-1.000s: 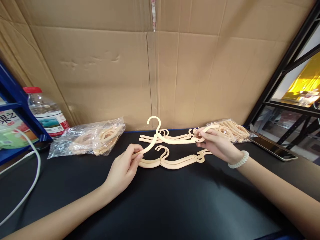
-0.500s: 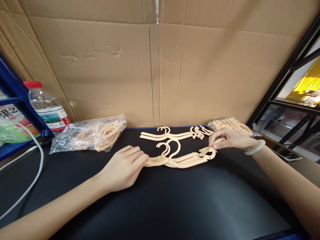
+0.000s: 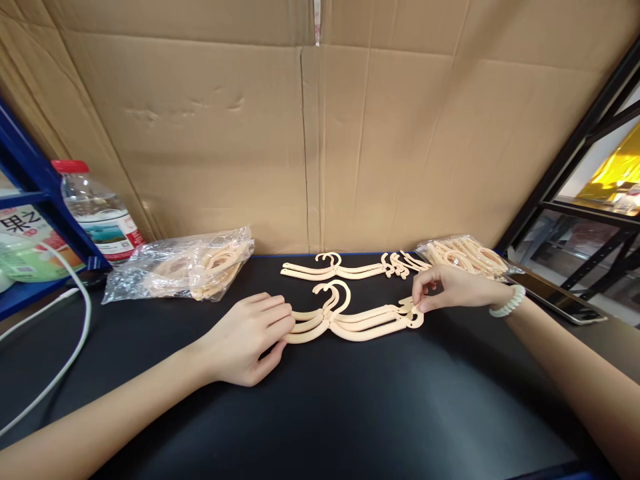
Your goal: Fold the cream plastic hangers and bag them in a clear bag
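Several cream plastic hangers (image 3: 370, 330) lie side by side on the black tabletop (image 3: 320, 407), their hooks toward the back. My left hand (image 3: 253, 339) is closed on their left ends, its fingers covering the tips. At their right ends my right hand (image 3: 437, 290) pinches the nearest hanger by a small curved end piece (image 3: 416, 317). Behind them, two more cream hangers (image 3: 333, 271) lie parallel. A few small loose hook pieces (image 3: 395, 265) sit just right of those.
Clear plastic bags of cream parts lie at the back left (image 3: 183, 265) and back right (image 3: 465, 257). A red-capped bottle (image 3: 100, 213) and white cable (image 3: 86, 320) are at left, a phone (image 3: 565, 300) at right. Cardboard (image 3: 310, 133) stands behind.
The nearest hanger has come down flat beside the others, slightly closer to me, and the held hangers now lie spread apart. My right hand has shifted slightly left.
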Demonstrator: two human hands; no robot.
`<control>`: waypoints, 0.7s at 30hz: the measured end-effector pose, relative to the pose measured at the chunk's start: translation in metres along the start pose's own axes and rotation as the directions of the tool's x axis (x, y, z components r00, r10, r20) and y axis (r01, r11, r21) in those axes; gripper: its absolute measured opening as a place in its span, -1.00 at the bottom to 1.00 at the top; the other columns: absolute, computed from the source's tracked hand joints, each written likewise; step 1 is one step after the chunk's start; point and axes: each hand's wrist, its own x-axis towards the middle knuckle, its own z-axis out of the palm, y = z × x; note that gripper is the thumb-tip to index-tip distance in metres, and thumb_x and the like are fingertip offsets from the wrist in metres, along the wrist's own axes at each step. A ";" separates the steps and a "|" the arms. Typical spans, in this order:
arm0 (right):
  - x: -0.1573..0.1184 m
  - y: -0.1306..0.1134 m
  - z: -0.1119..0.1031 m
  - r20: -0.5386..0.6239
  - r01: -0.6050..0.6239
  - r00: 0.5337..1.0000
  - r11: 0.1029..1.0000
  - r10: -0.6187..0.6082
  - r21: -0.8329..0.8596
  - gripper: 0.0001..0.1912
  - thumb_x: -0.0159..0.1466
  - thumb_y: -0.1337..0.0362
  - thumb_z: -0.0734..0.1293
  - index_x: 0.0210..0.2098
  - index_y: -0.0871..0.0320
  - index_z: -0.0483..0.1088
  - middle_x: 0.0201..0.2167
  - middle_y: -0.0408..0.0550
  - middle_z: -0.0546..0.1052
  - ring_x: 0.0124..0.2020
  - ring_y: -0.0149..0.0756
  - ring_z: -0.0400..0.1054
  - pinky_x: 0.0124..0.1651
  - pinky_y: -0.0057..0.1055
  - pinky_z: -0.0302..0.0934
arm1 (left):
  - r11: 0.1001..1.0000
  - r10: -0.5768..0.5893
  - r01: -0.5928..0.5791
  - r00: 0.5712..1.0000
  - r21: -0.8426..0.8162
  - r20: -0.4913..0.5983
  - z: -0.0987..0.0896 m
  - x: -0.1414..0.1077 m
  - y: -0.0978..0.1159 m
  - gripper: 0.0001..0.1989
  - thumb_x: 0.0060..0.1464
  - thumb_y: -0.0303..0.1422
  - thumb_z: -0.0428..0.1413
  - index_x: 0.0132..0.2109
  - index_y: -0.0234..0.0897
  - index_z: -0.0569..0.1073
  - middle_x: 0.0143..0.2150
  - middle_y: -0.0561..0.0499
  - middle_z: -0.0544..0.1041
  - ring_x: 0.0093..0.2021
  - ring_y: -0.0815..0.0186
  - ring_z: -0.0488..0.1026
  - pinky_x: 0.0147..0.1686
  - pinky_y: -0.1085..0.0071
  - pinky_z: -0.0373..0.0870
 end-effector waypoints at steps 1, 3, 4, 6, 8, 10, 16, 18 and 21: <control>0.000 0.001 0.000 -0.019 -0.015 1.000 0.999 0.015 -0.028 -0.61 0.13 -0.08 0.40 -0.42 0.16 0.50 -0.43 -0.07 0.53 -0.36 -0.24 0.38 -0.30 -0.36 0.20 | 1.000 -0.004 0.004 1.000 -0.002 0.005 0.000 0.000 0.000 -0.87 0.13 -0.48 -0.06 -0.39 -0.27 0.28 -0.41 -0.02 0.35 -0.41 0.25 0.22 -0.42 0.29 0.16; 0.001 0.004 0.002 -0.044 -0.050 0.998 0.996 0.047 -0.076 -0.62 0.12 -0.07 0.39 -0.44 0.16 0.49 -0.46 -0.07 0.52 -0.40 -0.25 0.36 -0.35 -0.37 0.18 | 1.000 -0.014 0.014 1.000 -0.018 0.008 0.001 -0.001 -0.001 -0.89 0.13 -0.48 -0.07 -0.36 -0.28 0.28 -0.36 -0.05 0.38 -0.36 0.24 0.25 -0.39 0.28 0.20; 0.002 0.005 0.003 -0.049 -0.067 0.997 0.994 0.062 -0.090 -0.62 0.12 -0.06 0.39 -0.45 0.16 0.49 -0.48 -0.07 0.51 -0.42 -0.26 0.35 -0.37 -0.38 0.17 | 0.999 -0.024 0.024 1.000 -0.032 0.009 0.001 -0.001 -0.001 -0.90 0.13 -0.48 -0.07 -0.34 -0.28 0.29 -0.31 -0.07 0.39 -0.32 0.22 0.28 -0.35 0.27 0.23; 0.003 0.008 0.004 -0.045 -0.096 0.995 0.991 0.092 -0.093 -0.63 0.11 -0.05 0.39 -0.45 0.16 0.49 -0.50 -0.06 0.50 -0.45 -0.27 0.33 -0.40 -0.38 0.17 | 0.996 -0.051 0.052 0.999 -0.068 0.016 0.003 -0.002 -0.002 -0.91 0.15 -0.49 -0.08 -0.30 -0.28 0.30 -0.20 -0.11 0.41 -0.21 0.18 0.32 -0.27 0.25 0.28; 0.004 0.011 0.006 -0.048 -0.127 0.991 0.988 0.124 -0.084 -0.64 0.09 -0.04 0.40 -0.45 0.17 0.49 -0.50 -0.06 0.51 -0.47 -0.28 0.33 -0.42 -0.39 0.16 | 0.990 -0.092 0.094 0.996 -0.107 0.023 0.005 -0.001 -0.001 -0.89 0.17 -0.50 -0.10 -0.25 -0.27 0.30 -0.11 -0.13 0.41 -0.13 0.16 0.34 -0.18 0.24 0.31; 0.006 0.015 0.007 -0.086 -0.160 0.984 0.984 0.153 -0.081 -0.64 0.07 -0.03 0.40 -0.44 0.18 0.48 -0.51 -0.05 0.51 -0.47 -0.26 0.35 -0.43 -0.39 0.17 | 0.981 -0.137 0.138 0.990 -0.137 0.015 0.007 -0.001 0.000 -0.87 0.20 -0.49 -0.12 -0.25 -0.26 0.31 -0.09 -0.13 0.42 -0.10 0.17 0.35 -0.14 0.24 0.34; 0.009 0.019 0.010 -0.202 -0.154 0.970 0.986 0.137 -0.068 -0.66 0.07 -0.02 0.36 -0.45 0.16 0.44 -0.46 0.01 0.52 -0.40 -0.16 0.39 -0.35 -0.30 0.25 | 0.963 -0.216 0.209 0.976 -0.170 -0.024 0.015 -0.003 -0.003 -0.86 0.22 -0.48 -0.10 -0.19 -0.27 0.34 -0.10 -0.12 0.45 -0.06 0.18 0.38 -0.07 0.22 0.37; 0.009 0.016 0.010 -0.211 -0.153 0.968 0.986 0.136 -0.069 -0.66 0.10 -0.02 0.33 -0.44 0.15 0.42 -0.46 0.00 0.52 -0.40 -0.16 0.39 -0.36 -0.30 0.24 | 0.960 -0.240 0.229 0.969 -0.160 -0.054 0.015 0.000 -0.002 -0.84 0.20 -0.47 -0.06 -0.10 -0.27 0.35 -0.05 -0.14 0.46 0.01 0.14 0.37 -0.02 0.17 0.36; 0.009 0.012 0.010 -0.300 -0.163 0.946 0.980 0.123 -0.111 -0.65 0.15 -0.03 0.29 -0.37 0.15 0.42 -0.52 -0.06 0.48 -0.47 -0.22 0.35 -0.41 -0.33 0.19 | 0.964 -0.240 0.212 0.954 -0.164 -0.181 0.003 0.006 0.010 -0.72 0.15 -0.45 0.02 0.03 -0.26 0.32 -0.02 -0.15 0.47 0.04 0.11 0.37 0.00 0.12 0.36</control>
